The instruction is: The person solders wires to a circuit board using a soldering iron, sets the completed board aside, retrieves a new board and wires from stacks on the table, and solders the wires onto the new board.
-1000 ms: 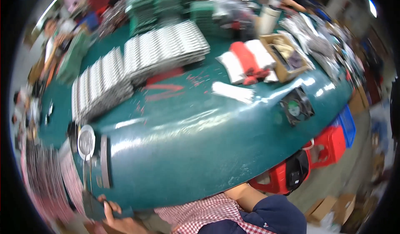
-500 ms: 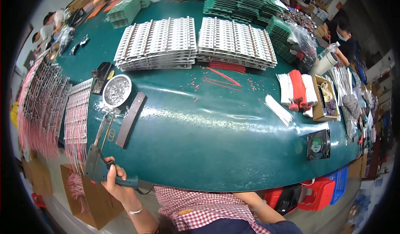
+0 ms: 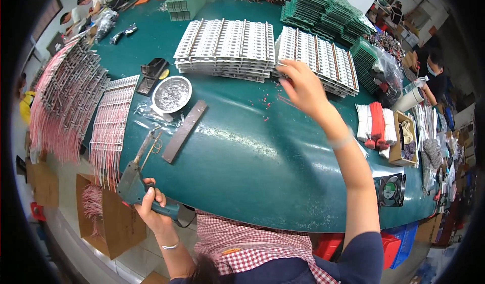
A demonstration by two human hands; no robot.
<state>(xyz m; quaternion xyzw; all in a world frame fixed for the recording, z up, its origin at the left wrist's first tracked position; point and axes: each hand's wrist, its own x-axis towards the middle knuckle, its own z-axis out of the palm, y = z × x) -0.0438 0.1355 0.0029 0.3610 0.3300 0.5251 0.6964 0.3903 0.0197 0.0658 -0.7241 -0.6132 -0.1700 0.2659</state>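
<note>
My left hand point(image 3: 149, 203) is closed around the handle of a teal soldering gun point(image 3: 132, 185), whose long metal tip points away over the table's left side. My right hand point(image 3: 303, 87) is stretched far forward, thumb and fingers apart, with nothing visible in it. Its fingertips are at the gap between the left stack of white panels point(image 3: 222, 44) and the right stack of white panels point(image 3: 323, 56); whether they touch a panel I cannot tell. Beneath that hand lie thin red wires point(image 3: 288, 101), partly hidden, beside small red scraps point(image 3: 265, 102).
A metal bowl of silvery bits point(image 3: 172, 94) stands by a dark stand point(image 3: 151, 74) and a brown bar point(image 3: 185, 132). Wired panels point(image 3: 115, 117) lean at left. White and red wire bundles point(image 3: 376, 122), a cardboard box point(image 3: 402, 142) and a fan point(image 3: 391, 189) sit at right.
My right arm has swung up from near my lap to the panel stacks. My left hand still holds the soldering gun. The whole view has shifted, moving the table things rightward.
</note>
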